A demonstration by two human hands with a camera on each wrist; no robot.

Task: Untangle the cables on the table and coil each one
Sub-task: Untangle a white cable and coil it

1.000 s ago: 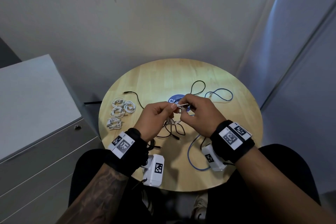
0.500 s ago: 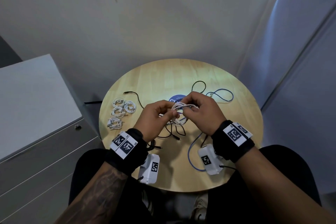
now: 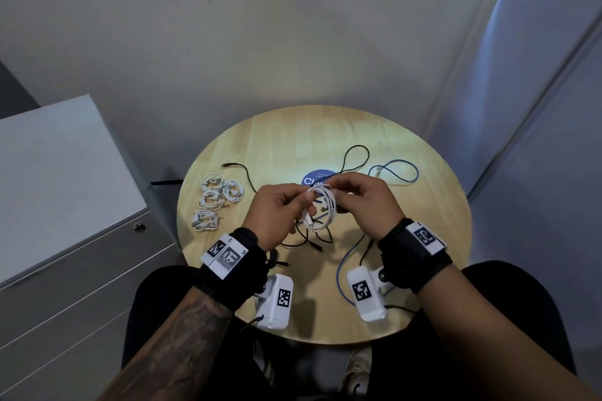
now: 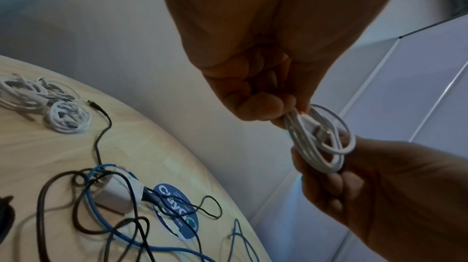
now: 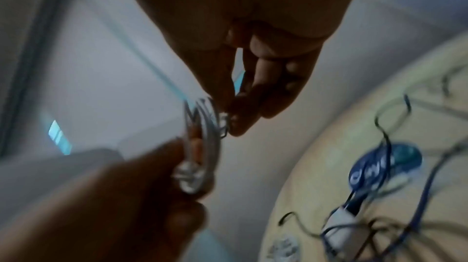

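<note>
A small white cable coil (image 3: 321,210) hangs above the middle of the round wooden table (image 3: 283,140). My left hand (image 3: 280,212) pinches the coil (image 4: 321,138) at its left side. My right hand (image 3: 365,202) pinches it at the upper right, and the coil (image 5: 200,142) is blurred in the right wrist view. Under the hands lies a tangle of black cables (image 3: 306,238) and a blue cable (image 3: 395,171) with a white adapter (image 4: 116,194). Several coiled white cables (image 3: 216,198) lie at the table's left.
A blue round sticker (image 3: 317,177) marks the table centre. A grey cabinet (image 3: 58,192) stands to the left. Grey walls close in behind and to the right. A black cable end (image 3: 228,166) points left near the coiled cables.
The white cable has gone from a loose strand between my fingers into a round coil. Both hands have risen slightly and stayed close together.
</note>
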